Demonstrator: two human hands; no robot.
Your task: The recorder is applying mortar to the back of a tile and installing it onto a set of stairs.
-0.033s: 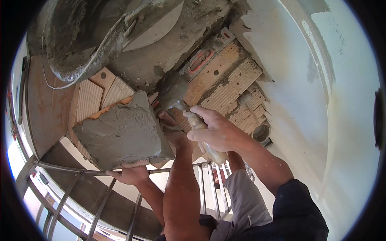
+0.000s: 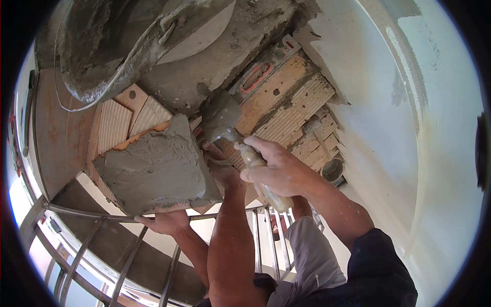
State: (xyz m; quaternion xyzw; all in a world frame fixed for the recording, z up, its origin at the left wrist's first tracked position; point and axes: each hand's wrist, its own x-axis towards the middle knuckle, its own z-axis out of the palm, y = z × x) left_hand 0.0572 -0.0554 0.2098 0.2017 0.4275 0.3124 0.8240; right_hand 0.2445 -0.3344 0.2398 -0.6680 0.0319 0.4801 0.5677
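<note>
A tile (image 2: 166,209) carries a thick, uneven layer of wet grey mortar (image 2: 156,166) over its upper face. My left hand (image 2: 166,223) holds it from below at the near edge, thumb out to the left and most fingers hidden under it. My right hand (image 2: 279,166) is wrapped round the worn handle of a trowel (image 2: 222,112). The mortar-smeared blade lies just beyond the tile's far right corner, above the tiled boards. Between my arms, my bare leg reaches forward to a sandalled foot (image 2: 215,153) beside the tile.
At the far left stands a mortar-crusted tub (image 2: 84,82) with a wire handle. Ribbed tile pieces (image 2: 113,125) lie behind the coated tile. A spirit level (image 2: 258,77) rests along the floor edge. Metal railing (image 2: 120,268) runs near left; a pale wall (image 2: 368,128) rises at right beside a small round container (image 2: 332,170).
</note>
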